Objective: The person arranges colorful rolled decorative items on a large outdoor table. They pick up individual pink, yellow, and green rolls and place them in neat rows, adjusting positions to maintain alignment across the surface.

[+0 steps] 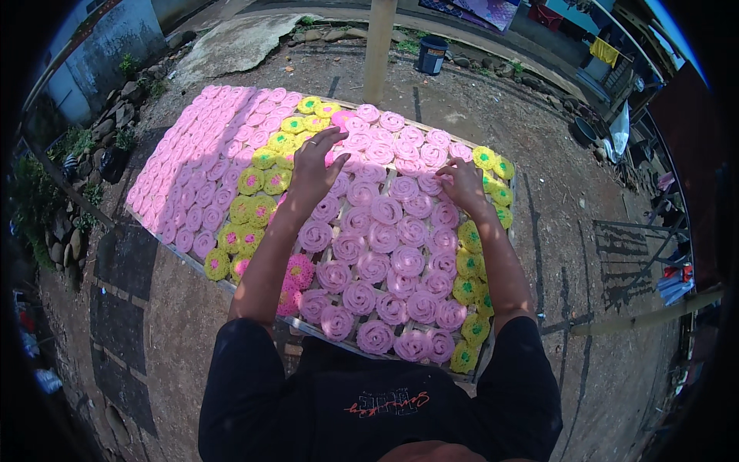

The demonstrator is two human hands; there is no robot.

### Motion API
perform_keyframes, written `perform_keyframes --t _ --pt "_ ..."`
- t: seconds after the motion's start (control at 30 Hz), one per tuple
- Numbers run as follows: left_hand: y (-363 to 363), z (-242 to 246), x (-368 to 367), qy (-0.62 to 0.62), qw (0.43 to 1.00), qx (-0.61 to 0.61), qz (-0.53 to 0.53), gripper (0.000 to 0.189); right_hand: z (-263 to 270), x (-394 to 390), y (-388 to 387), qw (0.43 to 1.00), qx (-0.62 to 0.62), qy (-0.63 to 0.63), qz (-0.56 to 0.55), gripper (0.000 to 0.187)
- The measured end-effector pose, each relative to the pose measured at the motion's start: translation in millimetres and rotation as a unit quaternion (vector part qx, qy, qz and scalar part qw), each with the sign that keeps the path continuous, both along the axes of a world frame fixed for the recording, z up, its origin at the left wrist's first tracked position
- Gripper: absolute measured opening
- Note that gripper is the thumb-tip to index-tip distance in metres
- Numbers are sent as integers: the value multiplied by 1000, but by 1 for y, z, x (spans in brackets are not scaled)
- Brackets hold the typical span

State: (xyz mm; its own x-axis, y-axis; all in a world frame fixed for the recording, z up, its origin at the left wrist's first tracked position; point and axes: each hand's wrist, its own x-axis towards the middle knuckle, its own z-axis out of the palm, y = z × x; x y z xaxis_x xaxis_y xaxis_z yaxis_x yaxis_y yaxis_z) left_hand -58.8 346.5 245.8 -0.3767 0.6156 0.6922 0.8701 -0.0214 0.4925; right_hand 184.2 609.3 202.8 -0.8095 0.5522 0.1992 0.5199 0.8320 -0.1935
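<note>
Rows of pink swirl-shaped pieces [383, 238], which look like raw crackers, lie on a slatted drying rack [323, 335] before me. My left hand [317, 164] is over its far left part, beside yellow pieces with coloured centres [283, 141]. Its thumb and fingers are apart, and the fingertips reach a bright pink piece [342, 119]. My right hand [463, 183] is bent over pink pieces near the rack's right side, its fingertips at a pink piece [430, 182]. Whether those fingers grip it cannot be made out. Yellow pieces with green centres [469, 263] line the right edge.
More pink pieces [190, 173] cover the left part of the racks. A post [378, 55] stands just behind the far edge, with a dark bucket [432, 56] beyond it. Stones [107, 124] border the ground at left. A wooden pole [641, 315] juts in from the right.
</note>
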Motion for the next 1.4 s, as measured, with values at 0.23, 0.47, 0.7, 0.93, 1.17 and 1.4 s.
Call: perform_keyframes --t 0.23,0.47,0.7,0.93,1.17,1.4 --pt "-271 -23 -2 -213 938 -39 272 38 -13 -61 -13 994 61 36 82 29" --pt "-472 -75 -20 -340 847 63 403 37 13 -102 -51 999 38 16 12 35" --pt "-556 -78 -106 -339 858 -21 387 31 36 -202 -286 953 -141 177 199 19" --pt "-533 -61 -167 -194 958 -128 168 29 -22 -287 -478 990 26 -30 138 17" --pt "-442 -89 -204 3 986 -164 9 27 -40 -312 -500 989 -135 64 -14 21" --pt "-415 -106 -253 25 949 -263 -169 25 -8 -302 -509 986 -63 130 80 23"
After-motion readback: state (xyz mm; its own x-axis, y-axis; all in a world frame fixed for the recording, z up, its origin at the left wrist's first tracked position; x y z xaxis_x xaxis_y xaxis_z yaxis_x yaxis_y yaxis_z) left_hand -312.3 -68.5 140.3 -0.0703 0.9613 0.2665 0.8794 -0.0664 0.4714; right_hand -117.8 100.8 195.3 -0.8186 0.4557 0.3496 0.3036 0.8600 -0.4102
